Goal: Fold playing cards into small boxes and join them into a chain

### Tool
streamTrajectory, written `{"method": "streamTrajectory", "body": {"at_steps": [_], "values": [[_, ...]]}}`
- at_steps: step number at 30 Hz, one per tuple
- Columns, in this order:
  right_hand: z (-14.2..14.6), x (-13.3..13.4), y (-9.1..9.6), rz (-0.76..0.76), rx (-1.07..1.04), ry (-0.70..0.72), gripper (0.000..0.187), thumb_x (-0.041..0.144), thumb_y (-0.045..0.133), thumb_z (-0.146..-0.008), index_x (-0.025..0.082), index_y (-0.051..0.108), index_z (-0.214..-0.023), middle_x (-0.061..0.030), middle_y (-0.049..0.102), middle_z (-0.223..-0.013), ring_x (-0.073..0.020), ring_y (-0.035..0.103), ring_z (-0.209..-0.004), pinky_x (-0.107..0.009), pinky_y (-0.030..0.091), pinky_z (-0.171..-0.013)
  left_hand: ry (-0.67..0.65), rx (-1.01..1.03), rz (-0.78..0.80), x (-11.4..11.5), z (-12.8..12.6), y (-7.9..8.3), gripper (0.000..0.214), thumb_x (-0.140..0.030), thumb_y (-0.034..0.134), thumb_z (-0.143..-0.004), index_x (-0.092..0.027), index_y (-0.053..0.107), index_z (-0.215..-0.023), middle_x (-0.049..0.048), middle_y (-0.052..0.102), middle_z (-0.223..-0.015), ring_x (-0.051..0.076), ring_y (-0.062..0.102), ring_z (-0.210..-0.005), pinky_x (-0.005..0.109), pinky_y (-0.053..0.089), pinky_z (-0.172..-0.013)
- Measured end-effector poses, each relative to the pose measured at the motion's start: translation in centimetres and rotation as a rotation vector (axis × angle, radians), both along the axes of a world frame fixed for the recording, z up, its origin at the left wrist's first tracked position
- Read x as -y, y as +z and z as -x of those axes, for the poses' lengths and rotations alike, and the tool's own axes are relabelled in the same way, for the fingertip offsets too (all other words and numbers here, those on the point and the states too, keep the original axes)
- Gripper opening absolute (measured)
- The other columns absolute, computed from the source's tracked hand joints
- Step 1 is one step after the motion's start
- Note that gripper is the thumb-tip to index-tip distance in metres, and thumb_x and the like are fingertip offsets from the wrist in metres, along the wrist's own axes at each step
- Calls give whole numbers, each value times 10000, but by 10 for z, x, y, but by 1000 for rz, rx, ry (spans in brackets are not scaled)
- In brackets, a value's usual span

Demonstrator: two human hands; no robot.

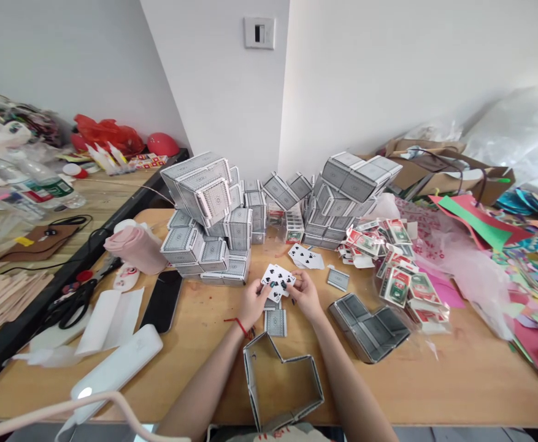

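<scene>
Between my two hands are several playing cards (pixel 276 277), spades facing up. My left hand (pixel 256 299) pinches them at the left edge, and my right hand (pixel 304 292) grips them at the right. Just below lies a face-down card (pixel 275 323) with a grey patterned back. Behind my right hand rests a small spread of face-up cards (pixel 306 256). Off to the right is a single face-down card (pixel 337 279). Between my forearms stands an open frame built of cards (pixel 313 374), and a similar card structure (pixel 368 328) sits right of my right arm.
Stacked card blocks rise at the left (pixel 195 245) and right (pixel 337 202). Card boxes (pixel 397 282) pile up at right. On the left are a black phone (pixel 162 301), a white power bank (pixel 116 362), a pink cup (pixel 137 245) and scissors (pixel 73 301).
</scene>
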State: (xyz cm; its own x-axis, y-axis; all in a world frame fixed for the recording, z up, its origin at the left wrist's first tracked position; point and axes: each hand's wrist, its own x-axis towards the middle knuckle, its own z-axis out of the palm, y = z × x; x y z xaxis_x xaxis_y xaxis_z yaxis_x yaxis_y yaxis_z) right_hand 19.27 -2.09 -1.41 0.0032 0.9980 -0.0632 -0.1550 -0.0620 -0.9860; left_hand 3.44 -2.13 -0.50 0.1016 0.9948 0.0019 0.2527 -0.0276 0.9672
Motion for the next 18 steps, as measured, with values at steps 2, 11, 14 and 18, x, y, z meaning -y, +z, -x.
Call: {"method": "streamTrajectory", "body": {"at_steps": [2,11,14,18], "values": [[2,1,1,-11,32,22,411,378,659,-614,207,456,-928,36,575,-615,-92,460,-443,-192,341,-388,39,7,16,-1,0,-1,274,-395,496,-747,-135,499,-662,-12,518,-598,100,468,-560,196,357,-506],[0,1,2,-23,143,-4,335,487,556,-695,162,606,-756,-30,605,-669,-143,521,-591,-254,413,-544,68,232,-4,-5,2,-1,341,-333,560,-708,-146,534,-992,64,620,-882,152,573,-770,245,439,-663],[0,1,0,-14,90,-23,330,492,567,-687,167,573,-744,-23,600,-652,-140,524,-577,-253,411,-544,129,272,40,-7,2,-1,333,-361,541,-717,-136,559,-962,73,631,-875,154,583,-755,249,447,-662],[1,1,-2,-4,82,-55,334,505,577,-673,178,535,-721,-21,602,-653,-144,540,-589,-257,423,-561,79,145,57,-6,1,0,290,-406,533,-713,-123,595,-722,31,620,-678,134,553,-621,225,421,-573]]}}
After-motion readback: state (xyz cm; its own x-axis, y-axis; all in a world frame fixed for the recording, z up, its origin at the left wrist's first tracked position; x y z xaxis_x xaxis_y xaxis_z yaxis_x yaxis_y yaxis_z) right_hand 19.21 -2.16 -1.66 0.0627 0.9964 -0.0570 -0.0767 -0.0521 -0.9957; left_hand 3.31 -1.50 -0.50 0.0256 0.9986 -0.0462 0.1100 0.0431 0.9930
